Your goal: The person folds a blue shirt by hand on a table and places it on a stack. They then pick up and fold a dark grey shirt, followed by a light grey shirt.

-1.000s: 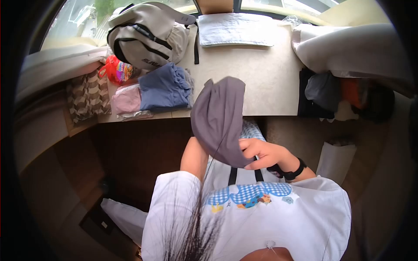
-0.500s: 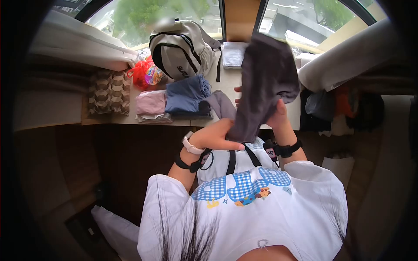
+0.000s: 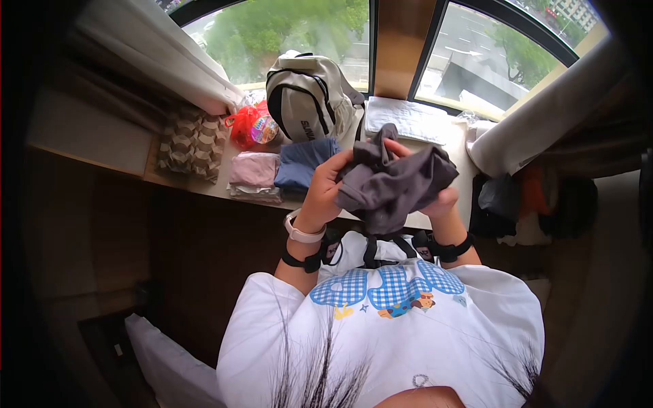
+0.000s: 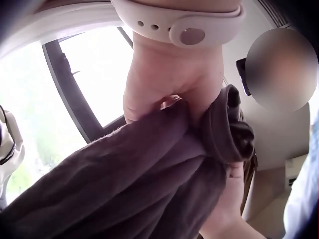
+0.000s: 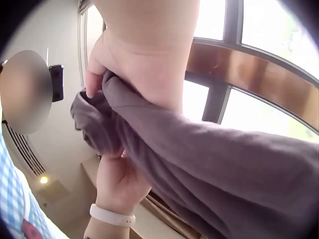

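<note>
A dark purple-grey garment [image 3: 398, 187] is bunched up in front of the chest, held between both hands over the front edge of the ledge. My left hand [image 3: 325, 190] grips its left side. On the right side my right hand [image 3: 442, 202] holds it, mostly covered by fabric. In the left wrist view the cloth [image 4: 129, 174] hangs in long folds from the left hand [image 4: 172, 82], with a rolled part beside the thumb. The right wrist view has the right hand [image 5: 144, 69] clasping the upper fold, and the left hand [image 5: 122, 181] under the rolled end.
Folded blue clothing [image 3: 303, 163] and pink clothing [image 3: 255, 168] lie on the ledge [image 3: 347, 221] at left. Behind stand a beige backpack [image 3: 306, 102] and a red bag [image 3: 245, 129]. A white folded cloth [image 3: 408, 121] lies by the window; dark items [image 3: 500, 197] sit at right.
The garment has gone from hanging long and smooth to being gathered and crumpled between the hands. The left hand, hidden by cloth earlier, shows at its left side. The head view has tilted up.
</note>
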